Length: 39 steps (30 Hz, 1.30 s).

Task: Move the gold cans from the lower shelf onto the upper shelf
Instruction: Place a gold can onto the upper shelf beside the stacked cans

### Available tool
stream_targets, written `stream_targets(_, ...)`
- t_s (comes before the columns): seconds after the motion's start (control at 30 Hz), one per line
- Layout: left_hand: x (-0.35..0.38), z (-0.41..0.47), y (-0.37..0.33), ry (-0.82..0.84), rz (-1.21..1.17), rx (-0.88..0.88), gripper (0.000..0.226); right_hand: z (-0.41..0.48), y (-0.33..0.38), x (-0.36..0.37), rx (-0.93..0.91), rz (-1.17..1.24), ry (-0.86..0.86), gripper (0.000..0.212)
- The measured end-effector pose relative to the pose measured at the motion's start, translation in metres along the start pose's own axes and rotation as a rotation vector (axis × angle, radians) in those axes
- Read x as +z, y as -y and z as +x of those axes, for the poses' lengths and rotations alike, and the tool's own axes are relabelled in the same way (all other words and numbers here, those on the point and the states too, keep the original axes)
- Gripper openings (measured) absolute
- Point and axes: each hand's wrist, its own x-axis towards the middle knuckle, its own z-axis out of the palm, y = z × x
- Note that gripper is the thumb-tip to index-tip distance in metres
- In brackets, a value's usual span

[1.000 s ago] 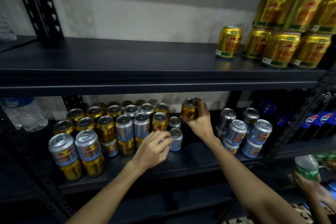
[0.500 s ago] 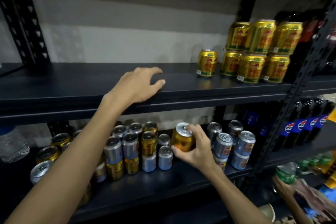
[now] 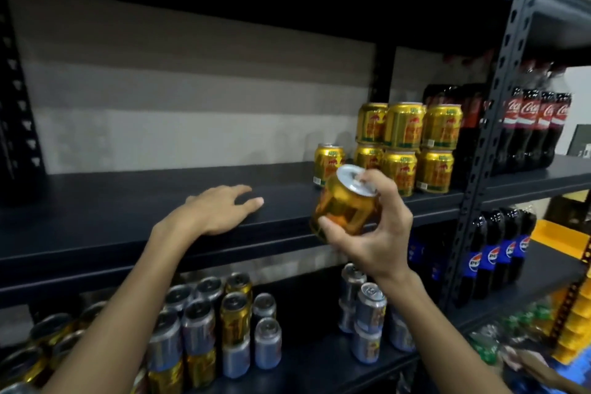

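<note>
Gold and silver are mixing in the nearest rows: gold cans [image 3: 235, 317] are standing among silver cans [image 3: 369, 307] on the lower shelf [image 3: 307, 365], some stacked two high, so a good share of the job is still waiting.

Above them, the right hand [image 3: 374, 240] is gripping a single gold can [image 3: 343, 205], with the thumb low on its wall and the fingers curled round near the lid. The can is tilting, its top facing the camera. A second ago it was sitting among the lower rows. Now it is hanging in the air just in front of the front lip of the upper shelf [image 3: 112, 208], so the lift is looking nearly done and only the setting-down is remaining.

The left hand [image 3: 220, 211], which was reaching among the lower cans, is now resting flat on the upper shelf near its edge. Its fingers are straight and spread, holding nothing, and it is seemingly bracing.

Further back, a lone can [image 3: 327, 163] is standing just left of a two-tier block of gold cans [image 3: 406, 144] near the wall. The board left of the lone can is lying bare, offering wide room. To the right, the perforated upright post [image 3: 492, 137] and the cola bottles [image 3: 531, 128] are closing the space off. The gold can is needing to clear the lip and come upright before landing.
</note>
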Motion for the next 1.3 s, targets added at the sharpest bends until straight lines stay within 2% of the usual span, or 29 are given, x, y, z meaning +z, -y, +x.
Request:
stream_targets(0.13,0.000,-0.001,0.001,0.022,0.029,0.010,0.062,0.055,-0.020,0.003,0.110,-0.060,-0.025,0.062)
stream_targets(0.33,-0.002,-0.004,0.000,0.038,0.047,0.019,0.060,0.111,-0.050,0.027,0.270,-0.114,0.026,0.065)
stream_targets(0.73,-0.003,-0.004,0.004,0.053,0.032,0.044,0.058,0.112,-0.106,0.068,0.419,-0.176,0.075,0.072)
stream_targets(1.17,-0.002,-0.001,0.005,0.049,0.011,0.043,0.056,0.108,-0.110,0.072,0.498,-0.287,0.094,0.080)
stream_targets(1.3,-0.001,0.000,0.005,0.054,0.010,0.044,0.057,0.105,-0.109,0.072,0.508,-0.298,0.112,0.090)
